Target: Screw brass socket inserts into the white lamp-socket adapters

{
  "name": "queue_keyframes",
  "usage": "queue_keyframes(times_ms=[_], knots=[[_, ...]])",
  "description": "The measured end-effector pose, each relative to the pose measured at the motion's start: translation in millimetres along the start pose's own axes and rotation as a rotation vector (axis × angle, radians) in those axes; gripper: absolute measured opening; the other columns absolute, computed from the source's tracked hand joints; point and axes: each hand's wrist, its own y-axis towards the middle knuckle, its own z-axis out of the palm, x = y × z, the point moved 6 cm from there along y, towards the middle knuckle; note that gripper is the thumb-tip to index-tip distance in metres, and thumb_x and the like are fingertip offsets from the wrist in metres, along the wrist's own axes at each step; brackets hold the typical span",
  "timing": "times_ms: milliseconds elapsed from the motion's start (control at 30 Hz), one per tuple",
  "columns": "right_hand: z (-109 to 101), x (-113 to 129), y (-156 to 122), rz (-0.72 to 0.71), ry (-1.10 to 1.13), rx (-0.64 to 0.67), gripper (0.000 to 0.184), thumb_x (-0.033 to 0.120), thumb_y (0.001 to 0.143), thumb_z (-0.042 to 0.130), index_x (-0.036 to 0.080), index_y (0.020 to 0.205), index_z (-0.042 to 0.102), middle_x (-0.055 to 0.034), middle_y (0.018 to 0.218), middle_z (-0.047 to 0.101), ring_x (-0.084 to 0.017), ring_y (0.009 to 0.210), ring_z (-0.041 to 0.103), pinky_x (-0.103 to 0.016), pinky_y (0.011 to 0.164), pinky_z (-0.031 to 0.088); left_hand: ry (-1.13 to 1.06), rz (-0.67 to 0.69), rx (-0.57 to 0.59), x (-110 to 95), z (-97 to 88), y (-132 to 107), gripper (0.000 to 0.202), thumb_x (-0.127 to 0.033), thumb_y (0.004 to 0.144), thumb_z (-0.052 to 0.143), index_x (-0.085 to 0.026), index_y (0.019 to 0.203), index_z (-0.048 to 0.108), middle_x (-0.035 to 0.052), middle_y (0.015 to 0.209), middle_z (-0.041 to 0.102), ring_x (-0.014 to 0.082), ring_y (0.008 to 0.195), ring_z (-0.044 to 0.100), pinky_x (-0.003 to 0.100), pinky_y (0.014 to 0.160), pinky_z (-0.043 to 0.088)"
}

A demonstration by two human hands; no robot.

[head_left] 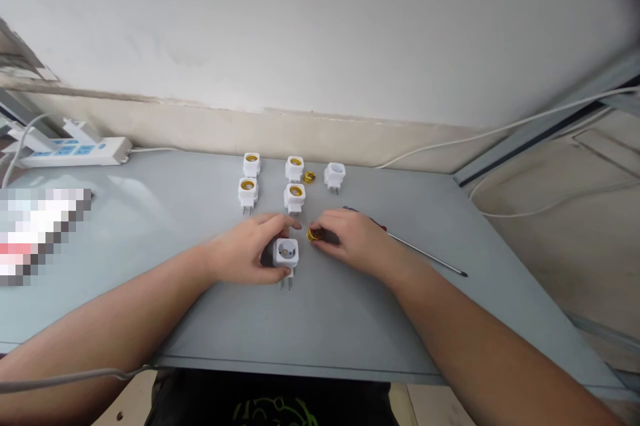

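Observation:
My left hand is curled around a white plug-in lamp holder, its thumb on the lower edge. The holder's round opening faces up without a brass lining, and two metal prongs point toward me. Just to the right, my right hand pinches a brass-coloured threaded ring between thumb and fingers, low over the table and apart from the holder. Behind my hands, several similar holders have brass rings inside. Another holder has a plain white opening, and a loose brass ring lies beside the group.
A screwdriver lies on the grey table right of my right hand, its handle partly hidden. At the back left is a white power strip with plugs. A pixelated object lies at left. A cable crosses the right side.

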Motion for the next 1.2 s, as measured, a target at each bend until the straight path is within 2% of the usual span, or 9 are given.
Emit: queue_keyframes(times_ms=[100, 200, 300, 400, 467, 633, 767, 933, 1200], knots=[[-5.9, -0.2, -0.2, 0.003, 0.060, -0.094, 0.015, 0.018, 0.096, 0.071, 0.020, 0.110, 0.073, -0.0034, 0.104, 0.071, -0.019, 0.091, 0.069, -0.034, 0.080, 0.054, -0.010, -0.002, -0.007, 0.7, 0.2, 0.1, 0.066, -0.028, 0.084, 0.077, -0.024, 0.142, 0.047, 0.0074, 0.119, 0.066, 0.0265, 0.111, 0.067, 0.041, 0.093, 0.055], [-16.9, -0.6, -2.4, 0.027, 0.134, -0.238, 0.029, 0.019, 0.100, 0.064, 0.023, 0.127, 0.072, -0.0063, 0.118, 0.067, -0.016, 0.094, 0.069, -0.028, 0.071, 0.056, -0.022, -0.046, -0.011, 4.2, 1.7, 0.4, 0.064, -0.030, 0.084, 0.078, -0.026, 0.140, 0.048, 0.0059, 0.119, 0.067, 0.0257, 0.104, 0.069, 0.040, 0.088, 0.056], [-20.9, 7.8, -4.7, 0.008, 0.188, -0.277, 0.041, 0.016, 0.098, 0.068, 0.026, 0.138, 0.066, -0.0032, 0.116, 0.070, -0.014, 0.093, 0.070, -0.025, 0.074, 0.058, -0.033, -0.076, -0.025, 6.4, 2.2, 0.8, 0.064, -0.033, 0.082, 0.081, -0.027, 0.137, 0.048, 0.0042, 0.118, 0.068, 0.0253, 0.101, 0.071, 0.040, 0.086, 0.056], [-19.7, 24.4, -6.1, -0.062, 0.239, -0.280, 0.036, 0.016, 0.093, 0.077, 0.025, 0.126, 0.066, 0.0011, 0.111, 0.075, -0.012, 0.090, 0.070, -0.025, 0.086, 0.058, -0.063, -0.064, -0.043, 6.2, 1.5, 2.0, 0.063, -0.033, 0.081, 0.084, -0.027, 0.133, 0.049, 0.0040, 0.116, 0.069, 0.0249, 0.099, 0.071, 0.039, 0.084, 0.056], [-18.0, 36.8, -6.5, -0.126, 0.264, -0.291, 0.027, 0.019, 0.094, 0.078, 0.024, 0.118, 0.067, -0.0004, 0.116, 0.074, -0.012, 0.097, 0.071, -0.024, 0.092, 0.058, -0.079, -0.047, -0.056, 5.8, 1.1, 2.9, 0.061, -0.034, 0.080, 0.085, -0.026, 0.129, 0.049, 0.0039, 0.114, 0.069, 0.0240, 0.097, 0.071, 0.039, 0.084, 0.056], [-6.7, 58.4, -3.8, -0.255, 0.274, -0.239, 0.022, 0.015, 0.099, 0.071, 0.021, 0.121, 0.070, -0.0057, 0.120, 0.070, -0.015, 0.108, 0.070, -0.027, 0.097, 0.057, -0.143, -0.017, -0.086, 4.8, 1.5, 3.8, 0.061, -0.031, 0.080, 0.086, -0.027, 0.129, 0.048, 0.0021, 0.112, 0.070, 0.0221, 0.101, 0.071, 0.038, 0.088, 0.057], [-0.5, 61.6, -3.2, -0.279, 0.260, -0.209, 0.019, 0.013, 0.099, 0.070, 0.021, 0.116, 0.071, -0.0048, 0.118, 0.072, -0.017, 0.108, 0.067, -0.033, 0.097, 0.055, -0.177, -0.011, -0.091, 4.4, 2.7, 3.3, 0.059, -0.028, 0.081, 0.084, -0.028, 0.127, 0.047, 0.0016, 0.115, 0.069, 0.0211, 0.106, 0.070, 0.037, 0.092, 0.057], [2.4, 59.8, -3.2, -0.281, 0.247, -0.173, 0.012, 0.019, 0.099, 0.073, 0.022, 0.110, 0.069, -0.0024, 0.114, 0.074, -0.019, 0.105, 0.066, -0.037, 0.097, 0.054, -0.173, -0.026, -0.084, 5.5, 2.6, 3.2, 0.059, -0.030, 0.081, 0.085, -0.026, 0.127, 0.047, 0.0035, 0.115, 0.069, 0.0225, 0.106, 0.071, 0.040, 0.094, 0.058], [4.1, 55.3, -3.6, -0.226, 0.207, -0.200, 0.018, 0.027, 0.099, 0.075, 0.023, 0.115, 0.067, -0.0031, 0.109, 0.076, -0.022, 0.101, 0.068, -0.039, 0.091, 0.054, -0.188, -0.032, -0.086, 4.4, 1.7, 2.9, 0.055, -0.032, 0.083, 0.084, -0.026, 0.124, 0.048, 0.0034, 0.114, 0.070, 0.0218, 0.104, 0.071, 0.040, 0.093, 0.059]])
